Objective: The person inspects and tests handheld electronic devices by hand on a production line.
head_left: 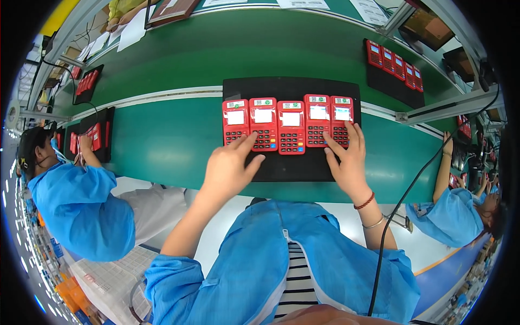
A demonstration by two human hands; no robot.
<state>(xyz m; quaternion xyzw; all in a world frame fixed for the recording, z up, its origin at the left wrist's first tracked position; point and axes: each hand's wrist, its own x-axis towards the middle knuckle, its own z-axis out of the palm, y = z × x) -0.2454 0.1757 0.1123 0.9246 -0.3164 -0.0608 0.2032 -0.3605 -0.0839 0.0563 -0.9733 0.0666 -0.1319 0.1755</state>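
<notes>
Several red card payment terminals stand side by side in a row on a black mat (303, 168), screens lit and keypads toward me. My left hand (228, 165) lies over the lower left end of the row. Its fingers reach the keys of the leftmost terminal (235, 116) and the one beside it (263, 116), with the thumb apart. My right hand (348, 160) is at the right end, fingers spread. Its fingertips touch the rightmost terminal (342, 115) and the keypad of its neighbour (318, 114). Neither hand grips anything. The middle terminal (291, 122) is untouched.
The mat lies on a green workbench (157, 141) with a pale rail behind it. Farther back, another black mat (387, 84) carries more red terminals. Co-workers in blue sit at left (81, 206) and right (452, 216). A black cable (403, 197) hangs across the right side.
</notes>
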